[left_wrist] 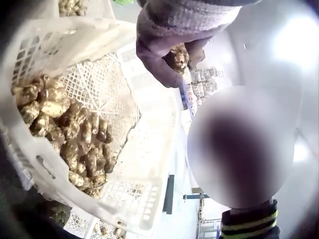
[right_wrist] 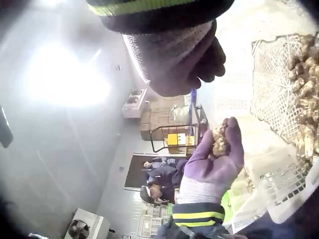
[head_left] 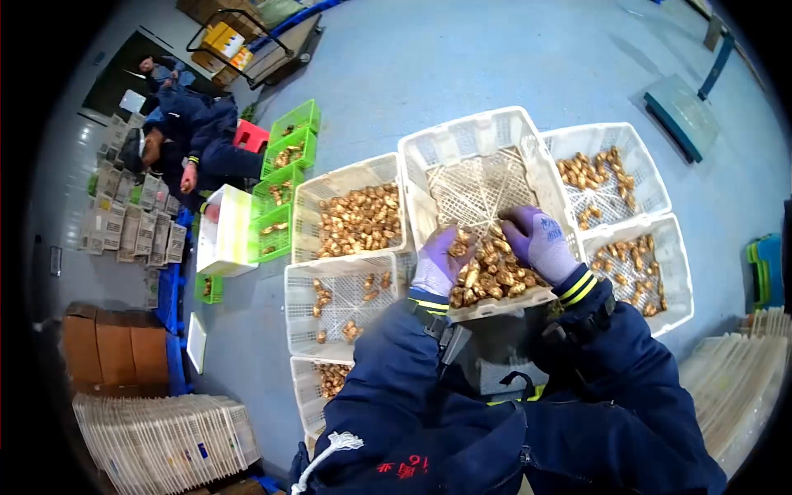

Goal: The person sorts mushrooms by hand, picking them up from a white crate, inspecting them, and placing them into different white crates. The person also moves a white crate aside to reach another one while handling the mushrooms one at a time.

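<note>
My left hand [head_left: 440, 262], in a purple and white glove, pinches a brown, knobbly mushroom-like piece [right_wrist: 220, 140] between thumb and fingers, over the near left of a white plastic crate [head_left: 417, 165]. A heap of similar brown and cream stubby pieces [head_left: 495, 276] fills the near end of that crate, whose lattice floor shows farther back. Above the heap's right side is my gloved right hand [head_left: 540, 243], its fingers loosely bent and no piece visible in them. A blurred patch covers this hand in the left wrist view.
More white crates [head_left: 301, 206] with pieces stand on both sides. Beyond the left ones are green baskets [head_left: 305, 144] and a white foam box [head_left: 227, 231]. Other people [head_left: 194, 124] work at the far left. Stacked crates [head_left: 173, 437] and a flat cart [head_left: 285, 54] occupy the floor.
</note>
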Tool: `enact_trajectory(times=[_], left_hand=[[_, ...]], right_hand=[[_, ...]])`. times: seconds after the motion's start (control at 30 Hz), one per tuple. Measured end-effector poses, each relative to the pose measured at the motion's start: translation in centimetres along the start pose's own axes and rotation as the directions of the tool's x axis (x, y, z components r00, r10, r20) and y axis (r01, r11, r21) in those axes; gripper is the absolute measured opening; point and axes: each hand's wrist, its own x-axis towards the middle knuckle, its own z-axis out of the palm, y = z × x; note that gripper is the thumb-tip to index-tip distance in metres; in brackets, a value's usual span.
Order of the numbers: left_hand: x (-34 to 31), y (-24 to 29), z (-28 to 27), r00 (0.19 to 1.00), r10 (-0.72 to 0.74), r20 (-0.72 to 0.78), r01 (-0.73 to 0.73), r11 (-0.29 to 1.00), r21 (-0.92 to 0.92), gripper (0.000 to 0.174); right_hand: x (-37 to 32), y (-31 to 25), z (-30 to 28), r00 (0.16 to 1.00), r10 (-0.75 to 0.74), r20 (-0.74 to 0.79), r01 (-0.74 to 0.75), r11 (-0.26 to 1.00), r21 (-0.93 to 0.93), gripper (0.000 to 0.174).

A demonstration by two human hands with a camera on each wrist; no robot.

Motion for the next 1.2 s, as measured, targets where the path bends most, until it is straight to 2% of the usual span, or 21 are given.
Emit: enact_trajectory(times=[0.07, 0.1, 0.17, 0.2, 0.23, 0.3, 0.37, 0.43, 0.47, 0.53, 0.6, 0.63, 0.67, 0.7, 0.73, 0.8, 0.9, 0.93, 1.0, 1.13, 1.2], left_hand=[[2.6, 2.8, -3.2, 0.998, 0.010, 0.062, 0.004, 0.975, -0.222, 0.035], [3.1, 4.5, -4.2, 0.957, 0.270, 0.105, -0.272, 0.962, 0.004, 0.044], [2.2, 9.3, -4.9, 0.935, 0.354, -0.025, -0.354, 0.925, -0.136, 0.064], [1.1, 11.4, -4.5, 0.976, 0.125, -0.179, -0.200, 0.844, -0.497, 0.072], [0.5, 11.2, -4.4, 0.945, 0.166, -0.281, -0.273, 0.874, -0.402, 0.082], [0.6, 9.5, -4.9, 0.983, 0.134, -0.126, -0.158, 0.964, -0.213, 0.076], [0.5, 5.7, -4.7, 0.993, 0.063, 0.102, -0.062, 0.998, -0.012, 0.062], [-0.2, 3.6, -1.0, 0.984, -0.035, 0.176, 0.014, 0.992, 0.122, 0.050], [-1.0, 2.4, 1.3, 0.982, 0.018, 0.189, -0.060, 0.974, 0.217, 0.048], [0.5, 1.4, 2.9, 0.966, -0.074, 0.246, -0.036, 0.909, 0.414, 0.047], [0.6, 0.0, 6.0, 0.951, -0.142, 0.274, -0.089, 0.722, 0.686, 0.046], [1.0, -0.4, 7.5, 0.931, -0.213, 0.297, -0.152, 0.514, 0.844, 0.045], [2.1, -2.2, 7.5, 0.898, -0.254, 0.360, -0.199, 0.495, 0.846, 0.047], [3.8, -4.2, 7.2, 0.883, -0.325, 0.340, -0.190, 0.415, 0.890, 0.047], [4.9, -5.7, 7.4, 0.864, -0.392, 0.317, -0.188, 0.333, 0.924, 0.048], [5.8, -7.9, 7.8, 0.855, -0.465, 0.229, -0.222, 0.070, 0.973, 0.053], [7.6, -11.1, 9.2, 0.742, -0.619, 0.256, -0.458, -0.189, 0.869, 0.052], [8.4, -12.2, 9.4, 0.690, -0.696, 0.198, -0.517, -0.283, 0.808, 0.052], [9.6, -14.6, 8.1, 0.563, -0.723, 0.399, -0.663, -0.108, 0.740, 0.050], [10.8, -18.1, 8.0, 0.475, -0.760, 0.443, -0.849, -0.263, 0.458, 0.046], [9.6, -18.3, 11.1, 0.565, -0.807, 0.171, -0.775, -0.449, 0.444, 0.051]], right_hand=[[-0.1, 0.0, -0.1, 0.999, 0.005, 0.033, -0.006, 1.000, 0.015, 0.022], [-0.2, 0.1, -0.1, 1.000, 0.004, 0.030, -0.005, 0.999, 0.036, 0.023], [-0.4, 0.3, -0.3, 0.999, 0.021, 0.030, -0.022, 0.999, 0.034, 0.024], [-0.4, -0.1, -0.7, 0.999, 0.046, 0.013, -0.047, 0.998, 0.043, 0.024], [-0.3, -0.5, -1.5, 0.997, 0.073, -0.002, -0.073, 0.996, 0.052, 0.024], [0.0, 0.9, -2.4, 0.997, 0.048, -0.063, -0.048, 0.999, 0.008, 0.024], [0.7, 1.2, -4.2, 0.970, 0.169, -0.175, -0.154, 0.983, 0.094, 0.026], [1.1, 3.5, -6.6, 0.935, -0.003, -0.354, 0.000, 1.000, -0.008, 0.027], [0.3, 4.9, -7.5, 0.909, -0.110, -0.403, 0.066, 0.990, -0.122, 0.027], [-0.5, 4.7, -9.5, 0.894, 0.250, -0.371, -0.027, 0.858, 0.513, 0.027], [-1.0, 7.4, -10.6, 0.859, 0.248, -0.448, -0.069, 0.923, 0.379, 0.029], [-1.3, 9.3, -10.7, 0.899, 0.141, -0.415, -0.107, 0.989, 0.104, 0.030], [-1.8, 11.3, -10.7, 0.936, 0.054, -0.348, -0.123, 0.976, -0.179, 0.031], [-1.9, 11.0, -10.3, 0.877, 0.409, -0.251, -0.441, 0.893, -0.090, 0.034], [-2.3, 12.1, -10.1, 0.888, 0.450, -0.089, -0.459, 0.862, -0.216, 0.046], [-2.8, 13.8, -9.6, 0.784, 0.591, 0.189, -0.499, 0.781, -0.375, 0.057], [-3.7, 15.0, -8.8, 0.671, 0.618, 0.409, -0.464, 0.781, -0.418, 0.061], [-4.5, 15.9, -8.3, 0.725, 0.564, 0.394, -0.418, 0.816, -0.399, 0.053], [-4.8, 16.5, -7.7, 0.687, 0.574, 0.446, -0.422, 0.815, -0.398, 0.045], [-5.0, 16.3, -7.9, 0.702, 0.563, 0.436, -0.433, 0.824, -0.366, 0.039], [-5.0, 16.9, -7.6, 0.692, 0.571, 0.443, -0.433, 0.818, -0.379, 0.039]])
